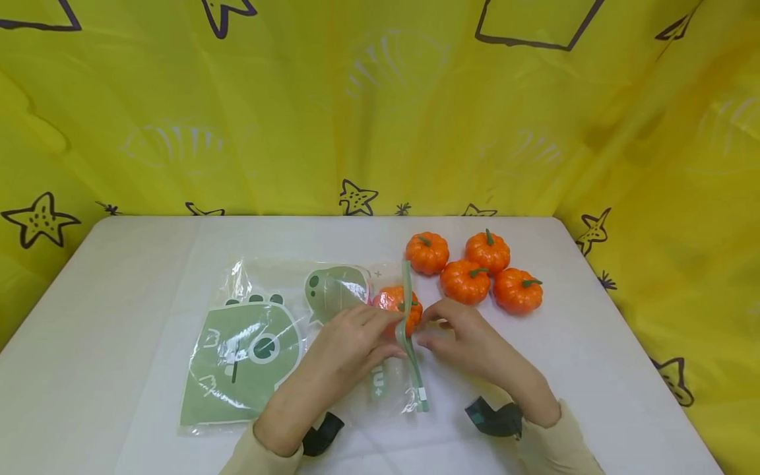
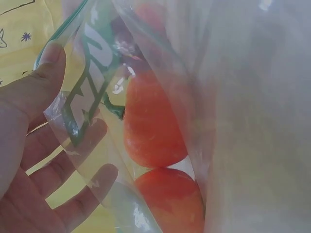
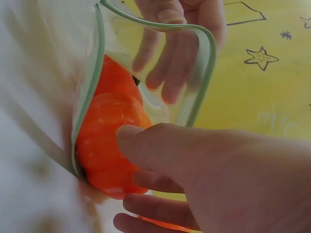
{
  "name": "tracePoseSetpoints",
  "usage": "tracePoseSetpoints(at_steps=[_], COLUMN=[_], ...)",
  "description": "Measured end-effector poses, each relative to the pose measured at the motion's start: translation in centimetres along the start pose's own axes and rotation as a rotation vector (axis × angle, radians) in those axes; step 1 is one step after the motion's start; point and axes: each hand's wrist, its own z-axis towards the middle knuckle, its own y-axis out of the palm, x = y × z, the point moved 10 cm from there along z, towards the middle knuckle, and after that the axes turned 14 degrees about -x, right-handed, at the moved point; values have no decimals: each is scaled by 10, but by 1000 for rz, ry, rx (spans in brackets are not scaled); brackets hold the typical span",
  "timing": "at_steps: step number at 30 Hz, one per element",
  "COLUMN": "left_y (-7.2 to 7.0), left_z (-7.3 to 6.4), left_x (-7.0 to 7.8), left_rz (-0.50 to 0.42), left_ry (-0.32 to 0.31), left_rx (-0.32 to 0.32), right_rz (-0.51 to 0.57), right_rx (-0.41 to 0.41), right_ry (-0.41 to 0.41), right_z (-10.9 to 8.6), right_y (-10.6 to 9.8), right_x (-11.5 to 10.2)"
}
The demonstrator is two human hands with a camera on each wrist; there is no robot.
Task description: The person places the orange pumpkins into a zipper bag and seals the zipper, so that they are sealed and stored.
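Note:
A clear plastic zip bag (image 1: 255, 270) printed with a green cartoon figure lies flat on the table, its green zip edge (image 1: 422, 386) facing right. My left hand (image 1: 347, 340) holds the bag's mouth apart, thumb on the zip edge and fingers showing through the film in the left wrist view. Two orange toy pumpkins (image 2: 155, 121) sit one behind the other, just inside the mouth. My right hand (image 1: 469, 333) is at the opening, its thumb (image 3: 130, 132) against the nearer pumpkin (image 3: 112, 145) and its fingers loosely bent near that pumpkin's lower side.
Several more orange pumpkins (image 1: 465, 282) with green stems stand in a group behind the right hand. The white table (image 1: 594, 369) meets a yellow cloth backdrop (image 1: 380, 119) with star drawings at the back and sides. Dark wrist cameras (image 1: 497, 418) hang under both wrists.

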Motion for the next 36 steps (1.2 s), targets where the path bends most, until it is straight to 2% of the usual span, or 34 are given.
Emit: tracePoseSetpoints(at_steps=[4, 12, 21, 30, 36], left_y=[0, 0, 2, 4, 7], left_z=[-1, -1, -1, -1, -1], left_x=[1, 0, -1, -1, 1], left_rz=[-9, -40, -8, 20, 14], left_ry=[17, 29, 10, 9, 10], left_rx=[13, 15, -3, -4, -19], right_rz=[-3, -30, -100, -105, -181], right_rx=[-20, 1, -26, -64, -60], right_ry=[-16, -55, -48, -47, -75], right_z=[1, 3, 7, 7, 10], right_y=[5, 8, 14, 20, 29], right_x=[-3, -5, -7, -9, -12])
